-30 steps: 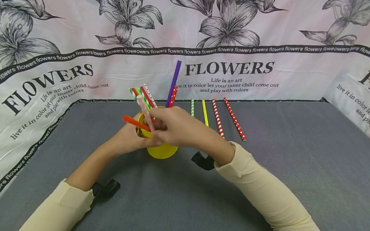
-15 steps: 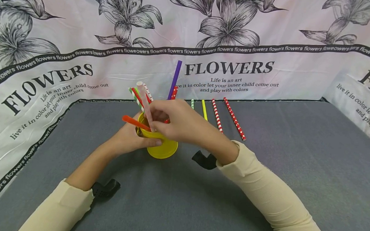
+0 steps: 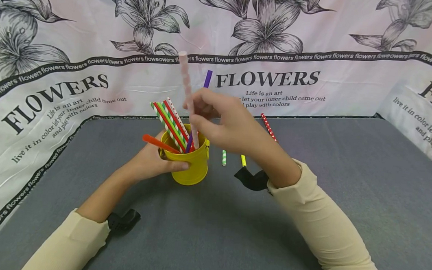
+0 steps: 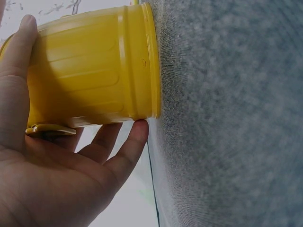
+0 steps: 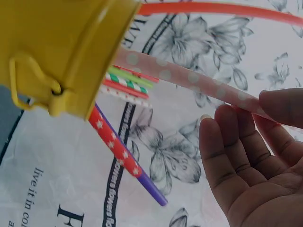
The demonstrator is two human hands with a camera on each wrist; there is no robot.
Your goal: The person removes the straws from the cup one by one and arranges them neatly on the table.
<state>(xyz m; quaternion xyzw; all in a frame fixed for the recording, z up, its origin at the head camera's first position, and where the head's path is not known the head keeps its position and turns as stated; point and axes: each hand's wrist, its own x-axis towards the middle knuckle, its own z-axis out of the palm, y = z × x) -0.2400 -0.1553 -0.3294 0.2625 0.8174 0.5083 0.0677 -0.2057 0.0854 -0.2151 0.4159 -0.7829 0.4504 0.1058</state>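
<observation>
A small yellow bucket (image 3: 189, 172) stands upright on the grey cloth. My left hand (image 3: 146, 160) holds it at the left side; in the left wrist view the thumb lies along one side of the bucket (image 4: 85, 66) and the fingers touch the other. Between thumb and fingers, my right hand (image 3: 224, 121) pinches a pink straw with pale dots (image 3: 186, 76), its lower end inside the bucket. Several striped straws (image 3: 170, 122) lean left in the bucket, with an orange straw (image 3: 157, 142) jutting low over the rim. A purple straw (image 5: 154, 191) and a red starred straw (image 5: 113, 142) lean the other way.
Right of the bucket lie a green striped straw (image 3: 224, 158), a yellow straw (image 3: 243, 161) and a red dotted straw (image 3: 268, 126), partly hidden by the right arm. A flower-printed cloth (image 3: 149, 86) hangs behind the table.
My right hand has risen and shifted right, drawing the pink straw higher and toward the bucket's right side. The left hand and bucket have stayed in place.
</observation>
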